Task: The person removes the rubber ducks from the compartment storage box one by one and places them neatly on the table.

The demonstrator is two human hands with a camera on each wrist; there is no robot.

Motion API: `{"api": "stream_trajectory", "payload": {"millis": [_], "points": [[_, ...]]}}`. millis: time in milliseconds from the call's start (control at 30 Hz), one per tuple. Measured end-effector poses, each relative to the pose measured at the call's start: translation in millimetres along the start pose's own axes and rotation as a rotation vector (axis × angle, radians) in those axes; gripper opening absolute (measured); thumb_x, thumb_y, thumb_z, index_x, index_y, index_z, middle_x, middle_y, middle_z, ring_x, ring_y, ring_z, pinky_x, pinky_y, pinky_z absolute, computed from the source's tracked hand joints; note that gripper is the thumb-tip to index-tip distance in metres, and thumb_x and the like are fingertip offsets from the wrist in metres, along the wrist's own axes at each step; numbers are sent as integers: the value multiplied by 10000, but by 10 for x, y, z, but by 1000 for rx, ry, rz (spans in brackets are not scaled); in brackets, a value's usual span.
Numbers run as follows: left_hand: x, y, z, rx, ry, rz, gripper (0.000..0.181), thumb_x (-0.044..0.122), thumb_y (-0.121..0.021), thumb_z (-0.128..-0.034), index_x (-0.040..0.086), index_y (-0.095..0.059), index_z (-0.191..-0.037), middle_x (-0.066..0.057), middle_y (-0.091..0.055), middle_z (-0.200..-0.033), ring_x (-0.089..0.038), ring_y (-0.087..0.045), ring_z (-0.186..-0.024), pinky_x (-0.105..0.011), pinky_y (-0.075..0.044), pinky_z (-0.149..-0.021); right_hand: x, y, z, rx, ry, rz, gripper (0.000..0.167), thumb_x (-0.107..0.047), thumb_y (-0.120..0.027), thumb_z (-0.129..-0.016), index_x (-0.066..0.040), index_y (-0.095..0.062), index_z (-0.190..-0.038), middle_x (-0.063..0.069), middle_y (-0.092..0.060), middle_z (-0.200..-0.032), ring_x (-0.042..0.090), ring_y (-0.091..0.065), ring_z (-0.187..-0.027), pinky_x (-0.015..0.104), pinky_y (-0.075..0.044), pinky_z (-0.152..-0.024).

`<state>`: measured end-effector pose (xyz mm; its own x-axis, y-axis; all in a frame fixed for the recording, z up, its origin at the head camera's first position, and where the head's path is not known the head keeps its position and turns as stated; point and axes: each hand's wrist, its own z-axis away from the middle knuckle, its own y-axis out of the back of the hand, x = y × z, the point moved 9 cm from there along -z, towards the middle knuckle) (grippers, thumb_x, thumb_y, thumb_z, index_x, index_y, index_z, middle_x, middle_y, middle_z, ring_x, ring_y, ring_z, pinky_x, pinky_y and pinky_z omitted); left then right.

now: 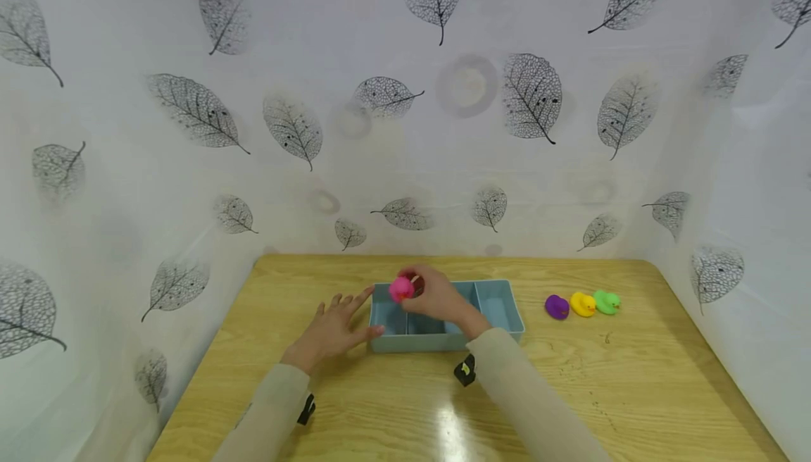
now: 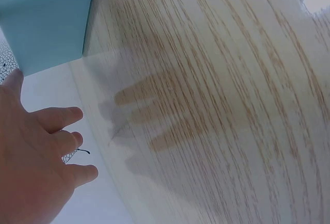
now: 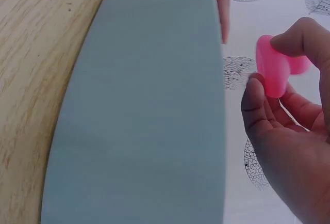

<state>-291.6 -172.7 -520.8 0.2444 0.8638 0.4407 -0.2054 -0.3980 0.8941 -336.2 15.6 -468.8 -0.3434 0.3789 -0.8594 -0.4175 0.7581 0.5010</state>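
A pink rubber duck [image 1: 401, 289] is pinched between the thumb and fingers of my right hand [image 1: 437, 299], above the left part of a blue-grey divided box [image 1: 418, 343]. In the right wrist view the duck [image 3: 273, 69] appears beyond the box wall [image 3: 144, 105], clear of the rim. My left hand [image 1: 332, 328] is spread at the box's left end, its index finger and thumb reaching the rim. The left wrist view shows this hand [image 2: 36, 146] with extended fingers and one fingertip at the box corner [image 2: 51, 28]. The box floor is partly hidden by my right hand.
To the right of the box, a purple duck [image 1: 557, 307], a yellow duck [image 1: 583, 304] and a green duck [image 1: 607, 301] sit in a row on the wooden table [image 1: 633, 377]. A leaf-patterned white sheet [image 1: 456, 159] surrounds the table's back and sides.
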Motion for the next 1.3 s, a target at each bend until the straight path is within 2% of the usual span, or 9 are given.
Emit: {"api": "stream_trajectory", "payload": {"millis": [133,400,600,833,1100,1300], "points": [[-9,-12,1,-4,2,-3,888,742,-552,-963,410,-167,-1692,-245,-418,-1648,-568,-273,-1550,-810,-131,-1216,-17,27,21,-11,-5,-59,560,-80,-782,-866,7,-597,-1387,154,-687,-1227,183,-654,-990,296,-594,-849],[18,0,6,-6,-8,11,886,734,-559,-963,402,-178,-1692,-251,-417,-1647,-570,-272,-1550,-820,-123,-1210,74,138,138,-2,-58,-227,537,-111,-764,-931,-62,-597,-1439,152,-691,-1296,188,-673,-1067,295,-598,-876],[15,0,9,-8,-8,4,891,735,-554,-965,402,-164,-1694,-247,-415,-1649,-571,-262,-1554,-815,-120,-1215,107,342,275,32,-27,-251,533,-68,-731,-950,-15,-583,-1459,207,-673,-1336,168,-684,-1071,259,-602,-890],[22,8,21,-6,-13,14,883,708,-563,-977,367,-183,-1697,-264,-421,-1639,-588,-261,-1546,-828,-120,-1203,181,614,453,90,-33,-350,531,-13,-711,-939,33,-581,-1451,288,-647,-1393,119,-686,-1128,240,-605,-900],[21,20,19,-3,-17,11,885,716,-562,-977,359,-193,-1697,-264,-420,-1640,-590,-262,-1545,-831,-126,-1199,255,801,587,147,-42,-343,584,-69,-796,-920,36,-579,-1451,281,-661,-1371,56,-698,-1115,239,-608,-921],[34,26,14,-6,-16,12,885,714,-566,-974,362,-197,-1696,-265,-426,-1636,-593,-263,-1543,-836,-132,-1194,306,962,713,183,-60,-313,586,-76,-812,-912,-8,-587,-1449,255,-627,-1419,144,-696,-1181,244,-610,-930]]}}
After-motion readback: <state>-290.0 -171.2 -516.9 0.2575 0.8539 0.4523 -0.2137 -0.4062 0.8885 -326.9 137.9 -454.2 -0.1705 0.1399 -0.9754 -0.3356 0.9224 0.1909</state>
